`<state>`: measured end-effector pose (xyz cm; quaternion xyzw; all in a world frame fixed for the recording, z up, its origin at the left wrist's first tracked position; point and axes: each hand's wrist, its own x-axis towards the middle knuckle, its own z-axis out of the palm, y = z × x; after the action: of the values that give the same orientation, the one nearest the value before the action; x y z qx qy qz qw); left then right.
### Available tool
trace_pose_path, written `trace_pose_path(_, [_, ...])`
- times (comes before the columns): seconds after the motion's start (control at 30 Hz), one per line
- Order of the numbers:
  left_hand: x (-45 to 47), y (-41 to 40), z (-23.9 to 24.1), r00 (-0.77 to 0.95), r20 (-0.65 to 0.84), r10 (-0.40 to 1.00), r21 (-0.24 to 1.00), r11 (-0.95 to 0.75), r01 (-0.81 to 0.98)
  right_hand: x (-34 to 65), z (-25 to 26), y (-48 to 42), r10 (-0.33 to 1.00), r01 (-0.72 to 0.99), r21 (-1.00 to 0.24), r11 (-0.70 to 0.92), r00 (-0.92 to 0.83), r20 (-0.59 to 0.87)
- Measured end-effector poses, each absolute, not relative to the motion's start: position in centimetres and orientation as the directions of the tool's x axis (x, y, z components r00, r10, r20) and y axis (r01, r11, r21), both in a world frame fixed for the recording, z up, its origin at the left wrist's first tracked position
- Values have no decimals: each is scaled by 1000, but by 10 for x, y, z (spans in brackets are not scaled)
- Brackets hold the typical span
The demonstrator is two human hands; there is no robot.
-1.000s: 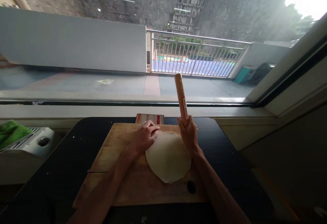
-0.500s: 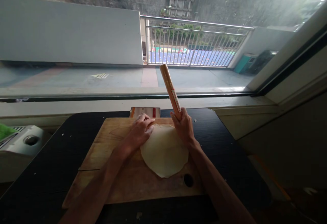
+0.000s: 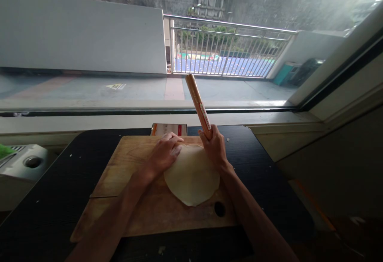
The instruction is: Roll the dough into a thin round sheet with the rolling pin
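A thin round sheet of dough (image 3: 191, 178) lies on a wooden cutting board (image 3: 143, 210). My left hand (image 3: 166, 148) is at the sheet's upper left edge, thumb and fingers closed about the rim. In my right hand (image 3: 214, 146) is a wooden rolling pin (image 3: 196, 101) with a printed label. The pin is gripped by its lower end and points up and away, tilted left, clear of the dough. The right wrist passes over the right side of the sheet.
The board rests on a black table (image 3: 254, 166). A phone (image 3: 169, 129) with a lit screen lies behind the board. Beyond the table are a window sill (image 3: 134, 120) and glass, with a railing (image 3: 230, 50) outside. A white appliance (image 3: 24, 164) stands at the left.
My left fingers have shifted slightly to the right along the dough's edge. The rolling pin stays raised in my right hand. The whole view has moved a little.
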<state>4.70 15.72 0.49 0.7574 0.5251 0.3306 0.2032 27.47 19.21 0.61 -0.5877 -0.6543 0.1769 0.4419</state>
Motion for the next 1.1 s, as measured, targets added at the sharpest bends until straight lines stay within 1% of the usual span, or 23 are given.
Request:
trace_pose_path(0.1, [46,158,6,215,295,931,620,-358,698,275,8,192,928,610,-754,244,79,364])
trace_pose_path(0.2, [46,157,7,241,304,922,589,-380,713,274,8,192,931,610,-756,237,79,356])
trace_pose_path(0.33, [47,156,6,293,304,907,579,-420,699,273,6,192,936,632,-741,226,70,345])
trace_pose_path(0.43, [48,154,7,317,286,904,579,-427,695,273,5,191,939,650,-724,229,49,341])
trace_pose_path(0.67, [49,154,7,334,271,903,621,-429,656,273,4,192,954,690,-686,232,-23,300])
trace_pose_path(0.73, [50,155,4,322,277,905,626,-425,654,274,4,192,957,713,-661,232,-46,286])
trace_pose_path(0.8, [52,155,2,270,287,919,623,-394,676,274,5,190,960,747,-625,227,-63,274])
trace_pose_path(0.87, [54,155,1,209,299,931,603,-354,715,273,9,187,963,785,-581,216,-74,258])
trace_pose_path(0.93, [55,153,1,202,305,930,574,-350,741,272,14,183,967,805,-553,215,-97,236])
trace_pose_path(1.0, [56,151,2,233,308,922,565,-374,736,272,20,180,970,797,-561,224,-124,210])
trace_pose_path(1.1, [56,149,4,240,321,916,585,-391,711,271,24,179,975,766,-605,216,-137,175])
